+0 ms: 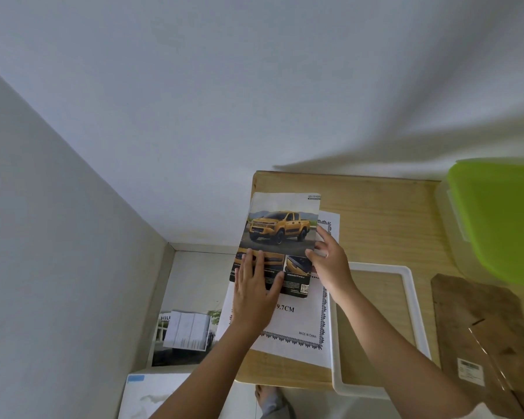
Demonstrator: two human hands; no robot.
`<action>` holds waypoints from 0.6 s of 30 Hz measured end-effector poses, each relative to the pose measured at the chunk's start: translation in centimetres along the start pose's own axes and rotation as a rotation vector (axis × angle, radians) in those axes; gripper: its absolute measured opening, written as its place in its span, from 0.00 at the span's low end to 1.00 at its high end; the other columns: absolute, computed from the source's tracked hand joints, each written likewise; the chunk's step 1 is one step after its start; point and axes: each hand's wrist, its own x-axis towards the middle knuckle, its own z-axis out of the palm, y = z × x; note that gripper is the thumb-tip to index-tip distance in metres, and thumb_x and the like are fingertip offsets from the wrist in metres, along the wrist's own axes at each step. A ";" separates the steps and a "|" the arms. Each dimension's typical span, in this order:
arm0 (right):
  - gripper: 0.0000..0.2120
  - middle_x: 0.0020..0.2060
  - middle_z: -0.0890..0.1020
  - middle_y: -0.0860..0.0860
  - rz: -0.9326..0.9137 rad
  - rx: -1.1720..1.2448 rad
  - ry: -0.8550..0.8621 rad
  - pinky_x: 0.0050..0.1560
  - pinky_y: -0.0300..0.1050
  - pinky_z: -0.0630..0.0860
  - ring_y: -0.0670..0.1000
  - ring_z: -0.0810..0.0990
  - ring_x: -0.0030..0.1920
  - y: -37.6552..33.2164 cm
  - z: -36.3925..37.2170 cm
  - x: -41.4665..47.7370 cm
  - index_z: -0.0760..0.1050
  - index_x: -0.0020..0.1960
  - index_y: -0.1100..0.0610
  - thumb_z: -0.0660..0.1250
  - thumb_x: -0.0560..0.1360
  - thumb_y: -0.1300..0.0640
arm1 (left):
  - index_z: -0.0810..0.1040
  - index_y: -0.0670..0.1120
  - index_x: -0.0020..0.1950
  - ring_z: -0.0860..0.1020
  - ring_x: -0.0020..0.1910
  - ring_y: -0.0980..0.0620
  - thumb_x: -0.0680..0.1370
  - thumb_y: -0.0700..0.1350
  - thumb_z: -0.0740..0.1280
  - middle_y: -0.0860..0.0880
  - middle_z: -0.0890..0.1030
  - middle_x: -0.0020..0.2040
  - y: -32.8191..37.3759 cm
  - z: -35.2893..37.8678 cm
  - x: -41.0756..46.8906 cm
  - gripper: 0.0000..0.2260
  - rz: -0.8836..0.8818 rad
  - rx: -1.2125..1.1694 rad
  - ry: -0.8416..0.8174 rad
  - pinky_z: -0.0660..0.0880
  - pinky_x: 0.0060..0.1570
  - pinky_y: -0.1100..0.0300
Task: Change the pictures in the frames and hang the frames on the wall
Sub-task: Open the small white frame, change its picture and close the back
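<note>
Yellow truck picture (280, 234) lies mid-frame on a bordered sheet (297, 322) on the wooden counter (384, 225); left hand (254, 285) presses it flat, fingers spread, right hand (330, 261) pinches its edge, white frame (415, 309) just right.

A: What encloses the scene?
B: Two plain white walls (194, 101) meeting at a corner, with soft shadows falling across the right side.

A: And the furniture?
B: A light wooden table (384, 213) set against the wall; pale floor (200, 267) shows beside its left edge.
</note>
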 end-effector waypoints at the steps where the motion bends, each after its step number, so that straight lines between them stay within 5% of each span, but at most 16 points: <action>1: 0.28 0.61 0.74 0.58 0.009 0.034 -0.019 0.55 0.49 0.76 0.51 0.74 0.60 -0.4 -0.2 -0.1 0.60 0.73 0.54 0.62 0.76 0.68 | 0.49 0.50 0.76 0.43 0.76 0.51 0.77 0.64 0.51 0.50 0.46 0.77 0.6 -0.5 0.2 0.33 -0.025 -0.095 0.010 0.49 0.74 0.49; 4: 0.28 0.58 0.76 0.56 0.037 0.187 -0.114 0.44 0.47 0.78 0.55 0.78 0.56 -2.0 -0.8 -0.7 0.63 0.71 0.49 0.64 0.75 0.68 | 0.51 0.52 0.76 0.51 0.75 0.48 0.75 0.66 0.53 0.50 0.50 0.77 2.7 -2.4 1.2 0.34 -0.036 -0.340 0.037 0.58 0.71 0.44; 11: 0.29 0.52 0.80 0.54 -0.038 0.263 -0.240 0.41 0.46 0.80 0.52 0.81 0.49 -5.1 -1.9 -2.1 0.65 0.69 0.48 0.64 0.74 0.69 | 0.55 0.58 0.74 0.72 0.66 0.50 0.73 0.64 0.63 0.48 0.70 0.68 7.5 -5.8 3.4 0.33 0.042 -0.838 -0.063 0.71 0.64 0.47; 14: 0.27 0.49 0.81 0.53 -0.099 0.280 -0.263 0.36 0.42 0.79 0.48 0.83 0.44 -6.4 -2.7 -2.9 0.66 0.65 0.44 0.63 0.74 0.70 | 0.56 0.54 0.75 0.77 0.60 0.49 0.77 0.53 0.63 0.46 0.74 0.64 9.1 -6.5 3.4 0.29 0.047 -0.891 -0.109 0.74 0.61 0.48; 18: 0.26 0.49 0.81 0.53 -0.156 0.280 -0.261 0.38 0.39 0.78 0.46 0.83 0.44 -7.4 -3.9 -3.9 0.65 0.66 0.45 0.63 0.75 0.69 | 0.62 0.56 0.72 0.78 0.58 0.47 0.75 0.52 0.66 0.44 0.77 0.61 10.7 -7.4 3.5 0.26 0.112 -0.897 -0.174 0.74 0.60 0.47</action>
